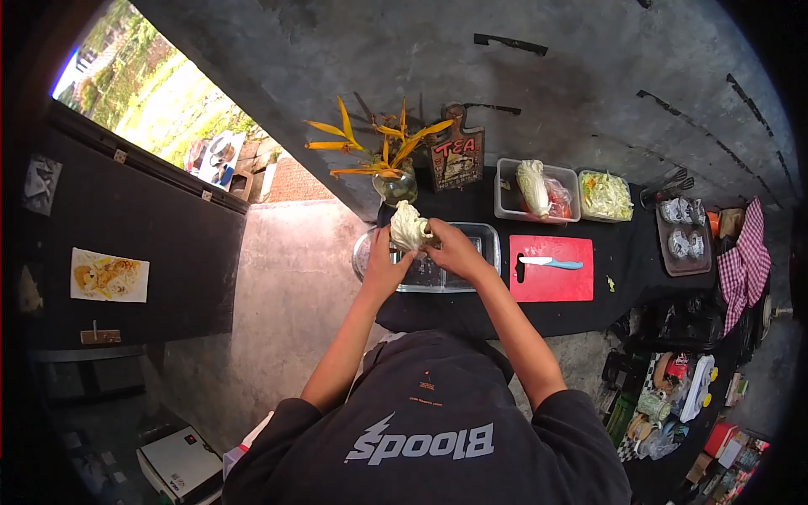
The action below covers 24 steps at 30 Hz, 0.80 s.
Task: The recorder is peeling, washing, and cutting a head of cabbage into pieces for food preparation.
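Note:
Both of my hands grip a pale, crinkled cabbage piece (408, 225), possibly Chinese cabbage. My left hand (384, 268) has it from the left and below, my right hand (456, 250) from the right side. Under them lies a clear rectangular divided tray (496, 259); my hands hide part of it. At the tray's left is a clear round-edged container (360, 257). Right of the tray, a knife (550, 262) with a blue handle rests on a red cutting board (554, 287), its pale blade pointing left.
Behind the board, a clear plastic box (503, 205) holds a Chinese cabbage (534, 189) and a bag of red produce. Beside it is a tub of shredded vegetables (606, 197). A glass vase (396, 187) with yellow flowers and a lettered wooden sign (457, 154) stand against the wall.

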{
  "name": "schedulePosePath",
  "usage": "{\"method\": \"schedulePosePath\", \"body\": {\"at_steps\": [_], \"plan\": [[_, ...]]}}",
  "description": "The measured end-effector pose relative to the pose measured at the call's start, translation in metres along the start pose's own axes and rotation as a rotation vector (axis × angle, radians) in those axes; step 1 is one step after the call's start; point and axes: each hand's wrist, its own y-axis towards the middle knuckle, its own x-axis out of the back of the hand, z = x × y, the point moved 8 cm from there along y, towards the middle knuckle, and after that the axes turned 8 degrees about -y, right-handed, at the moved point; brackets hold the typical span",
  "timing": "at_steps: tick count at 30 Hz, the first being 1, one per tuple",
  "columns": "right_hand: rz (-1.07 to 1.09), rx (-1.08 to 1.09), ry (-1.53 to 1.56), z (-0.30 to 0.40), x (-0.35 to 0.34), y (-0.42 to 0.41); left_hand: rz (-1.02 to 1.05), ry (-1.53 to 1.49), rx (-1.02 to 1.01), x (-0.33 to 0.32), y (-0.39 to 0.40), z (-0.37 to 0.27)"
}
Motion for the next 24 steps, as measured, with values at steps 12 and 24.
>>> {"method": "schedulePosePath", "body": {"at_steps": [12,24], "plan": [[-0.13,0.118,0.038,0.047,0.017,-0.004,0.029,-0.538,0.067,0.01,-0.002,-0.027],[0.026,0.264,-0.339,0.016,-0.061,-0.015,-0.174,-0.77,0.426,-0.002,-0.011,0.027]]}}
